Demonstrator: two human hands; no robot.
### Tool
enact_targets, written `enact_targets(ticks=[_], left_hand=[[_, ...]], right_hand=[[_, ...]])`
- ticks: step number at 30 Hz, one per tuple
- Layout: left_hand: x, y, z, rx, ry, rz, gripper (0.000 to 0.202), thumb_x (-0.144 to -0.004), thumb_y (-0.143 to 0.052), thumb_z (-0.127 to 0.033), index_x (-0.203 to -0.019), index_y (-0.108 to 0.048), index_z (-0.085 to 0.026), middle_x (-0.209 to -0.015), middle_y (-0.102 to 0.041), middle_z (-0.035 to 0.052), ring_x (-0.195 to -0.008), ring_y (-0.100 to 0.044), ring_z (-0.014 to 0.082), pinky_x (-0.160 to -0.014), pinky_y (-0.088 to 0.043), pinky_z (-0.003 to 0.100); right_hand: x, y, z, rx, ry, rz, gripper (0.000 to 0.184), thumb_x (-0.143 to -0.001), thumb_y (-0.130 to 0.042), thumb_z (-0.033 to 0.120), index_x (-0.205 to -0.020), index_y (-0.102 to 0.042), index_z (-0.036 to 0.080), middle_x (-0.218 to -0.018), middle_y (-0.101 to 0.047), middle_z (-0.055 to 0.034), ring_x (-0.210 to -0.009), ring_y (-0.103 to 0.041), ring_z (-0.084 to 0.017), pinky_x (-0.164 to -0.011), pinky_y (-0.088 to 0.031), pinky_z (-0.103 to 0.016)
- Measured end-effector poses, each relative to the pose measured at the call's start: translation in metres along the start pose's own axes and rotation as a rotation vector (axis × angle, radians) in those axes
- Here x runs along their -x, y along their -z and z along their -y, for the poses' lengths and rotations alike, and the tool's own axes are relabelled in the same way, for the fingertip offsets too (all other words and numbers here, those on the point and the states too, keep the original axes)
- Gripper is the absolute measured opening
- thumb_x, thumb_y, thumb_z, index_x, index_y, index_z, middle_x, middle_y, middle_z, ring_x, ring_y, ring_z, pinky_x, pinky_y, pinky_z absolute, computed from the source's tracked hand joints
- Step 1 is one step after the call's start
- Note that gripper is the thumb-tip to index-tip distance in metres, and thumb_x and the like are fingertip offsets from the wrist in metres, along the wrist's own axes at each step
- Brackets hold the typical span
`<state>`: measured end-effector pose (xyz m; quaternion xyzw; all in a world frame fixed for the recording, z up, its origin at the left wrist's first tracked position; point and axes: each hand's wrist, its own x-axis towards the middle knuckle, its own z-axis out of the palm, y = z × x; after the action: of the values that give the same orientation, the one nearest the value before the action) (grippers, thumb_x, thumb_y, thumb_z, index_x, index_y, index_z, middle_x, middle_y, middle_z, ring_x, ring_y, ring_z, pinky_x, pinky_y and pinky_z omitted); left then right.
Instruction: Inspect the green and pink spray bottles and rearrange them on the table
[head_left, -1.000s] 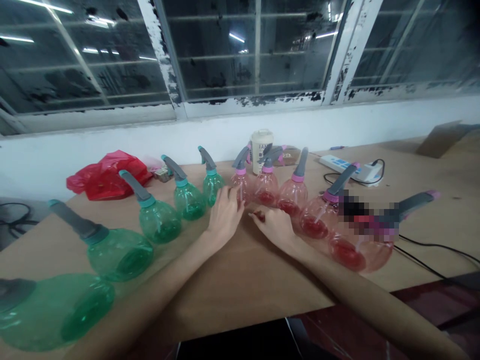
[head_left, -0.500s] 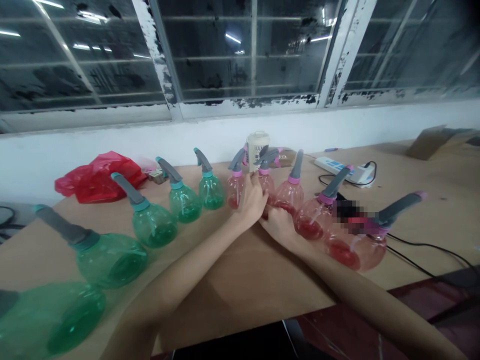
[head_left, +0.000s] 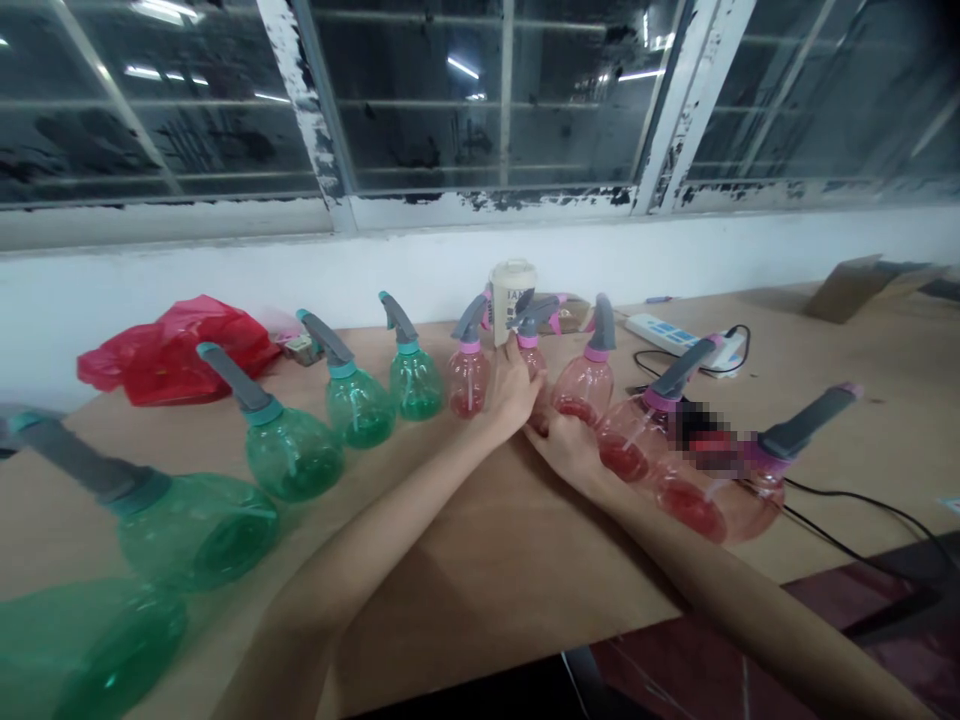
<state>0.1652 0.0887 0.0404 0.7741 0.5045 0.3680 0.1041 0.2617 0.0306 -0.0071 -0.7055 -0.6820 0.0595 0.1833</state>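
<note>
My left hand (head_left: pixel 516 388) is wrapped round the near-left side of a pink spray bottle (head_left: pixel 529 341) with a grey and pink trigger head. Low on the same bottle, my right hand (head_left: pixel 568 443) curls its fingers against the base; its fingertips are partly hidden. One pink spray bottle (head_left: pixel 466 385) stands just left of my left hand. Another pink spray bottle (head_left: pixel 583 385) stands beyond my right hand, with further pink bottles (head_left: pixel 626 440) curving towards me on the right. Several green spray bottles (head_left: pixel 360 408) form a row on the left. All hold a little liquid.
A lidded paper cup (head_left: pixel 513 300) stands behind the pink bottles. On the back left lies a red plastic bag (head_left: pixel 187 350) beside a small box (head_left: pixel 302 348). A white power strip (head_left: pixel 679 340), black cables (head_left: pixel 847 489) and a cardboard box (head_left: pixel 847 285) are on the right.
The view has shifted slightly, moving the green bottles left in the picture. Both hands stay at the same pink bottle. The neighbouring pink bottle's head on the right appears turned.
</note>
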Motion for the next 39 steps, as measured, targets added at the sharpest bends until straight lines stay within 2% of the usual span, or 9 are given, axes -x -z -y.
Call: enact_targets(ticks=[4, 12, 20, 25, 31, 35, 39], left_hand=[[0.004, 0.005, -0.004, -0.059, 0.000, 0.028, 0.062, -0.082, -0.061, -0.026, -0.132, -0.029, -0.006, -0.128, -0.046, 0.0246, -0.124, -0.043, 0.0348, -0.098, -0.038, 0.046], [0.020, 0.017, -0.011, -0.139, -0.015, 0.021, 0.047, -0.085, -0.057, -0.029, -0.123, -0.038, -0.007, -0.121, -0.051, 0.0231, -0.118, -0.048, 0.0333, -0.095, -0.040, 0.045], [0.016, 0.019, -0.001, -0.143, -0.051, 0.030, 0.051, -0.084, -0.059, -0.032, -0.123, -0.040, -0.004, -0.124, -0.050, 0.0234, -0.121, -0.046, 0.0327, -0.097, -0.040, 0.043], [0.016, 0.027, 0.009, -0.113, -0.102, 0.073, 0.052, -0.084, -0.059, -0.039, -0.124, -0.042, -0.011, -0.125, -0.053, 0.0174, -0.117, -0.051, 0.0290, -0.095, -0.043, 0.040], [0.026, 0.035, 0.007, -0.082, -0.115, 0.080, 0.057, -0.078, -0.065, -0.043, -0.123, -0.046, -0.013, -0.123, -0.055, 0.0158, -0.115, -0.053, 0.0297, -0.094, -0.044, 0.041], [0.038, 0.045, 0.006, -0.083, -0.114, 0.072, 0.058, -0.076, -0.067, -0.042, -0.121, -0.047, -0.010, -0.121, -0.055, 0.0168, -0.113, -0.053, 0.0297, -0.095, -0.043, 0.041], [0.059, 0.068, 0.006, -0.076, -0.106, 0.109, 0.061, -0.076, -0.065, -0.043, -0.123, -0.047, -0.009, -0.122, -0.052, 0.0181, -0.112, -0.052, 0.0307, -0.093, -0.043, 0.041]], right_hand=[[-0.001, -0.001, -0.004, 0.011, 0.002, 0.010, 0.037, -0.089, -0.042, 0.046, -0.102, -0.064, 0.021, -0.081, -0.072, -0.0084, -0.072, -0.067, -0.023, -0.057, -0.043, -0.027], [0.007, -0.001, -0.008, 0.011, 0.040, -0.007, 0.032, -0.088, -0.045, 0.041, -0.094, -0.066, 0.019, -0.077, -0.071, -0.0080, -0.067, -0.066, -0.021, -0.053, -0.039, -0.026], [0.010, 0.000, -0.018, -0.040, 0.061, -0.036, 0.030, -0.087, -0.047, 0.043, -0.097, -0.067, 0.022, -0.084, -0.072, -0.0051, -0.075, -0.066, -0.020, -0.059, -0.040, -0.026], [0.009, -0.001, -0.018, -0.060, 0.066, -0.045, 0.031, -0.087, -0.046, 0.045, -0.093, -0.067, 0.023, -0.082, -0.072, -0.0042, -0.076, -0.067, -0.021, -0.058, -0.039, -0.027], [0.015, -0.002, -0.012, -0.099, 0.084, -0.083, 0.035, -0.085, -0.047, 0.052, -0.078, -0.064, 0.022, -0.071, -0.069, -0.0018, -0.066, -0.064, -0.019, -0.052, -0.035, -0.025], [0.026, 0.003, -0.007, -0.161, 0.149, -0.096, 0.042, -0.083, -0.046, 0.059, -0.066, -0.060, 0.022, -0.066, -0.067, 0.0005, -0.061, -0.062, -0.017, -0.050, -0.033, -0.025], [0.043, 0.011, -0.002, -0.252, 0.210, -0.090, 0.046, -0.078, -0.048, 0.065, -0.062, -0.057, 0.023, -0.062, -0.065, 0.0016, -0.058, -0.061, -0.016, -0.052, -0.036, -0.027]])
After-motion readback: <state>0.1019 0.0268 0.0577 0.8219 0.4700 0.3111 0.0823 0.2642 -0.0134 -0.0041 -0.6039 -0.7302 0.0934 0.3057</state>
